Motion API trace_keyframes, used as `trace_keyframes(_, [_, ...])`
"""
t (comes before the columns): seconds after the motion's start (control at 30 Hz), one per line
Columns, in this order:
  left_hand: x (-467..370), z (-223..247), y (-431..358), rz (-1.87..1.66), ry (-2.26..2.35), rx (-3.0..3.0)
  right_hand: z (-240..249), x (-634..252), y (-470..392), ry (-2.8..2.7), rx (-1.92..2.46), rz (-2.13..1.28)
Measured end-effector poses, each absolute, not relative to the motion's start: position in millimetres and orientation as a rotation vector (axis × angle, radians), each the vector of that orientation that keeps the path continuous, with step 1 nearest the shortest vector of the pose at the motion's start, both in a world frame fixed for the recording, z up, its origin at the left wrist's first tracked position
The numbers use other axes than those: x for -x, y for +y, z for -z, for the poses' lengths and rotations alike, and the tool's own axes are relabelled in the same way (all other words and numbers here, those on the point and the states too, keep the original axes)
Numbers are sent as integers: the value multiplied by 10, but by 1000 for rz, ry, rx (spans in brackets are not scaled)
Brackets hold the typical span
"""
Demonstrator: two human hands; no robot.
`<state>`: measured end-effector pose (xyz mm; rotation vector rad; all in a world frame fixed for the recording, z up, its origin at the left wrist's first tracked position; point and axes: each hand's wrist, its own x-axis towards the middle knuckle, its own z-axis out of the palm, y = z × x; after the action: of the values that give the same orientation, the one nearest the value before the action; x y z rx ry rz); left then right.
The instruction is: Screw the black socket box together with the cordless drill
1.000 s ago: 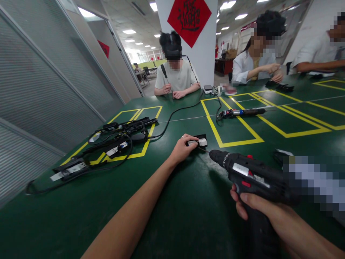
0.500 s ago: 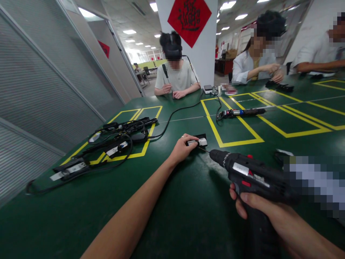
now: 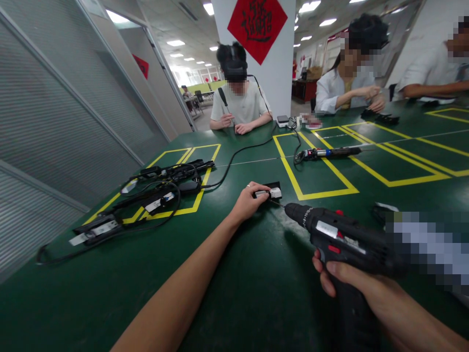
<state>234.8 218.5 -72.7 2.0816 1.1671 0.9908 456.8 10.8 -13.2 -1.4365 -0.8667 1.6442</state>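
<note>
- Left hand (image 3: 252, 199): I have fingers curled, nearly closed, over a small black piece (image 3: 277, 187) with a pale top, pinning it to the green table (image 3: 234, 293), mid-table, just short of the yellow tape (image 3: 328, 196).
- Right hand (image 3: 350, 278): wrapped around the grip of a black drill (image 3: 340, 232), chuck pointing left.
- Thin bit (image 3: 277, 203) reaches the black piece beside my left fingertips; can't tell from here if it's seated in anything.
- Left of my arm: pile of black gear (image 3: 190, 186) and cords over a taped box; one cable (image 3: 232, 159) runs off it toward the far edge, beyond my left hand.
- Past the drill: stick-shaped tool (image 3: 331, 153) lying across tape lines, well apart.
- Right, close beside the drill: dark object (image 3: 381, 210), plus a pixelated patch I can't read.
- Far edge: white box (image 3: 283, 122); person (image 3: 238, 102) in a headset holding a screwdriver (image 3: 223, 96) upright.
- Nothing blocks between drill and piece except my own fingers, close to the bit.
</note>
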Motion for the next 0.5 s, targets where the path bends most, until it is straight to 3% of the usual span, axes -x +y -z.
trace_keyframes(0.5, [-2351, 740, 2181, -1004, 1182, -2084, 163, -4559, 111, -868, 1434, -1645])
